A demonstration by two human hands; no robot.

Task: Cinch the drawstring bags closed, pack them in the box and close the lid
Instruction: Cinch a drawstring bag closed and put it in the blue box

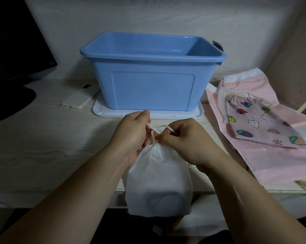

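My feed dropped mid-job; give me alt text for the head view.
The left hand and right hand pinch the cords of a white drawstring bag, its mouth gathered. Behind, an open blue box stands on its white lid; a patterned bag lies on pink bags at right.

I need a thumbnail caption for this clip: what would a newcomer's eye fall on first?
The open blue box dominates the middle of the desk, standing on a white lid. Right in front of it, the left hand and right hand pinch the drawstrings of a white drawstring bag at the desk's near edge. To the right, a fruit-print pouch lies on a pink bag.
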